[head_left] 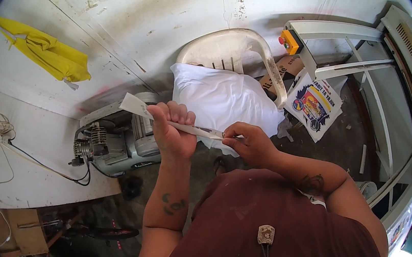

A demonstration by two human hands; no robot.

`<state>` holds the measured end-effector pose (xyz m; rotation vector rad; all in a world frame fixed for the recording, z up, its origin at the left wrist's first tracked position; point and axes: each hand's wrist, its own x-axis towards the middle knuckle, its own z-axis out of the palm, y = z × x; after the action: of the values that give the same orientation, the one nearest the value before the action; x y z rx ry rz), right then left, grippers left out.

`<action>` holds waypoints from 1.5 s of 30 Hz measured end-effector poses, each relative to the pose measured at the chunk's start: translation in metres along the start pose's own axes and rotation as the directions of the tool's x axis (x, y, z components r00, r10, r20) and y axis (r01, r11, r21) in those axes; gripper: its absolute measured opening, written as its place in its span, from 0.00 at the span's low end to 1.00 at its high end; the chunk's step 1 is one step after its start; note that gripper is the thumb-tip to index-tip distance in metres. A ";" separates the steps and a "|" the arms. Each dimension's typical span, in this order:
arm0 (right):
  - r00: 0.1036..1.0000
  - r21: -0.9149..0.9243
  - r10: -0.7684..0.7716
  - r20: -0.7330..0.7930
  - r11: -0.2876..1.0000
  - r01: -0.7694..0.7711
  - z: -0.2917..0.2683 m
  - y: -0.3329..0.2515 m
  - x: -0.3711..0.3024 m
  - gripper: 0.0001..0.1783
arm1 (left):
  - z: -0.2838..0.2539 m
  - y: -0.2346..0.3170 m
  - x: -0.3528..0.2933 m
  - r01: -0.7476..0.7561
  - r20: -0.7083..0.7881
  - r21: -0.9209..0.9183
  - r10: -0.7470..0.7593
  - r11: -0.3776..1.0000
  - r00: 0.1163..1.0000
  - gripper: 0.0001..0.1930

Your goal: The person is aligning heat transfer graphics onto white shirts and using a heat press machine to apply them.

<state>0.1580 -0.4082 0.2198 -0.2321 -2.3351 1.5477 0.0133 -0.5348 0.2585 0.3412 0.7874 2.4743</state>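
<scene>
Left hand (pixel 171 131) is raised, thumb and curled fingers closed around a narrow white strip (pixel 134 105), paper-like, whose wider end sticks out past the thumb. Right hand (pixel 249 142) pinches the strip's other end between thumb and fingertips, so the strip spans both hands in front of the torso; probably held at two points to keep it stretched and steady. Its middle looks edge-on or folded, can't tell which. Beyond the hands, white fabric (pixel 217 93) drapes over the seat of a plastic armchair (pixel 242 35), likely to keep it off the floor; whether it's a garment is unclear. Air compressor (pixel 140 136) sits left of the chair against the wall, seemingly out of the way. Printed sheets (pixel 315 107) lie right of the chair, apart from both hands.
</scene>
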 end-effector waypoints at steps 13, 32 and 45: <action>0.977 -0.162 -0.196 -0.083 0.970 0.181 0.013 -0.020 0.010 0.06 | 0.005 -0.035 -0.011 0.014 -0.095 0.085 -0.006 0.996 0.995 0.22; 0.995 0.046 0.077 0.058 0.996 -0.080 0.001 0.001 0.007 0.12 | -0.027 -0.025 -0.037 0.333 -0.069 0.584 -0.364 0.740 0.929 0.13; 0.726 0.393 0.279 0.628 0.692 -0.606 -0.016 -0.014 0.014 0.12 | -0.016 -0.032 -0.031 0.222 0.055 0.061 -0.226 0.973 0.973 0.11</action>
<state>0.1511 -0.3951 0.2410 -0.2912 -2.0837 2.8263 0.0464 -0.5368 0.2239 0.3271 0.8219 2.2252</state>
